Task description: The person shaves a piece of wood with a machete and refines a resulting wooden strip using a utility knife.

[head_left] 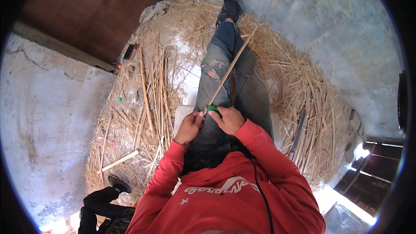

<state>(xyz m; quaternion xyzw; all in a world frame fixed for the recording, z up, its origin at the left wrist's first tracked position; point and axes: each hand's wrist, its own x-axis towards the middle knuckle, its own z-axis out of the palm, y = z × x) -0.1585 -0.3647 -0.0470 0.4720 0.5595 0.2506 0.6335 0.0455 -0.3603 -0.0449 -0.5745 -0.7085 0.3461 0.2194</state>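
A long, thin wooden strip, bamboo-like, slants over my outstretched legs, its far end up and to the right. Its near end comes down between my two hands, above my lap. My left hand is closed, thumb and fingers pinched at this near end. Close beside it, my right hand is closed around a small green piece that lies against the strip. Whether the green piece is a handle or a pad cannot be made out, as my fingers cover most of it.
Bundles of long strips lie left and right of my legs on straw-like shavings. A long dark blade-like tool rests by the right bundle. Another person's dark-clothed leg is at lower left. Walls stand close on both sides.
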